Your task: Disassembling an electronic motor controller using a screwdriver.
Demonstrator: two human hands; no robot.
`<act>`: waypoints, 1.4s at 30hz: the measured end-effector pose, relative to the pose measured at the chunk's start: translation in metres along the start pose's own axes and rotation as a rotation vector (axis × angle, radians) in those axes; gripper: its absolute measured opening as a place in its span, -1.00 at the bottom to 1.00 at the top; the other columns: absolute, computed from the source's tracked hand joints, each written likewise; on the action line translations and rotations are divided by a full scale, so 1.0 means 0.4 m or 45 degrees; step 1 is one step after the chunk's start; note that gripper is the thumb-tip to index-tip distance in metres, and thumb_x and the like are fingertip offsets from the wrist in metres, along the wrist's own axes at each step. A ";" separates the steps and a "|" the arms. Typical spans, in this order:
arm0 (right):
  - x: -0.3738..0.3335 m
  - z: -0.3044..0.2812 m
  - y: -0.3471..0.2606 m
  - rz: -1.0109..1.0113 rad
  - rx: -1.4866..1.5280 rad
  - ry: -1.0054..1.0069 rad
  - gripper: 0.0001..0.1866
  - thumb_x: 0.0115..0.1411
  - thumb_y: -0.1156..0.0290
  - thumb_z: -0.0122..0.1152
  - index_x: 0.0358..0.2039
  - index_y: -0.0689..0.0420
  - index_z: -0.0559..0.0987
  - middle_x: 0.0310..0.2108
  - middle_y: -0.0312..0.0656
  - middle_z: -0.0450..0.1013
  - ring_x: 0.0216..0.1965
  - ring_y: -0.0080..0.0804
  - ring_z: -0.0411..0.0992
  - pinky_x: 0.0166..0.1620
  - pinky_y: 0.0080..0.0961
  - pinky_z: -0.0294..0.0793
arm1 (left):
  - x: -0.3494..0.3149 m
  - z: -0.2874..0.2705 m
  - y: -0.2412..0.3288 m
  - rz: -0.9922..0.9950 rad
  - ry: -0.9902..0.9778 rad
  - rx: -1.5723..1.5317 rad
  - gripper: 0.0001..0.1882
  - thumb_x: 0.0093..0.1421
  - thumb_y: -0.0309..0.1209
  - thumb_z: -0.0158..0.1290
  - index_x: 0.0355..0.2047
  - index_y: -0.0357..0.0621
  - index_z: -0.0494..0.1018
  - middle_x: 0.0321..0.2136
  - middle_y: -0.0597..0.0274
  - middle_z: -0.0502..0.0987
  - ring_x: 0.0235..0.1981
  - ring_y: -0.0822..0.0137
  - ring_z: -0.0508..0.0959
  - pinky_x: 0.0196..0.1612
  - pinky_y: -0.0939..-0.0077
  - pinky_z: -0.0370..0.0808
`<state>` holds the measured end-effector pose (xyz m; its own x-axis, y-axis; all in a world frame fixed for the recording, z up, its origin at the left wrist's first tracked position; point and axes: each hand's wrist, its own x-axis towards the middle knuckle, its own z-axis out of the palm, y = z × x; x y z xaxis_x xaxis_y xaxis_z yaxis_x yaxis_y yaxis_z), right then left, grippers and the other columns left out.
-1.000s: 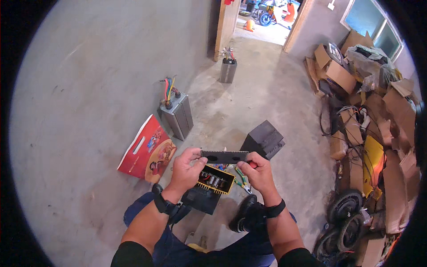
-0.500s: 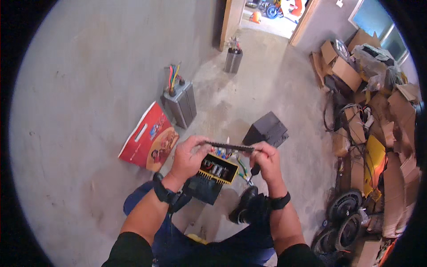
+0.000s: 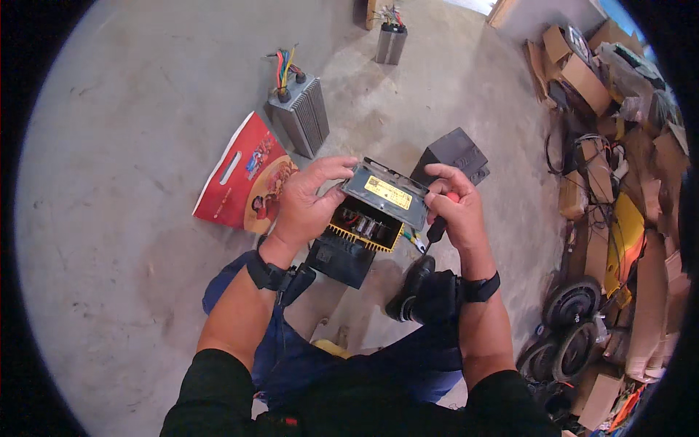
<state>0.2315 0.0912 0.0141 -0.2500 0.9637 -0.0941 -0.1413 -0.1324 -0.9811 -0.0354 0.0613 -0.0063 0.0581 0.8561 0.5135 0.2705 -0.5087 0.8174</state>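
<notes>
Because built of sheet metal and packed with parts, likely stiff and fairly heavy for its size: open electronics case (image 3: pixel 342 251), dark outside, yellow-rimmed inside, held up in front of the body over the concrete floor (image 3: pixel 131 146), above the knees. Probably safest gripped by the outer walls, never by the exposed components or the thin coloured wires hanging under it, which look fragile. Grey cover plate (image 3: pixel 386 193) with a yellow label sits tilted over the case's opening; thin, rigid, with edges that could be sharp and slippery, so best pinched at its short ends. Left hand (image 3: pixel 306 207) curled over the plate's left end, fingers on top, palm near the case. Right hand (image 3: pixel 455 211) pinching the plate's right end while wrapped around a screwdriver (image 3: pixel 439 227) with a red and black handle. Beyond on the floor: red bag (image 3: pixel 244 175), finned grey box (image 3: pixel 300 116) with coloured wires, black box (image 3: pixel 451 153). Against half a second ago: plate then seen edge-on as a dark strip, now turned face up with the label showing; hands at the same ends.
</notes>
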 end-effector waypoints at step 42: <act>-0.045 0.053 0.074 -0.624 -0.925 0.007 -0.91 0.08 0.64 0.22 -0.37 0.23 0.55 -0.43 -0.15 0.41 -0.43 -0.34 0.40 -0.36 -0.49 0.38 | -0.073 -0.030 -0.016 -0.883 -0.277 -0.237 -0.51 0.21 -0.49 0.17 0.15 -0.35 0.41 -0.09 0.15 0.57 -0.08 0.40 0.55 0.02 0.51 0.49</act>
<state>0.2114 0.0648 -0.0097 -0.3165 0.8745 0.3676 0.4137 0.4760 -0.7761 -0.0504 0.0383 -0.0234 0.1273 0.9748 -0.1830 0.1484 0.1637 0.9753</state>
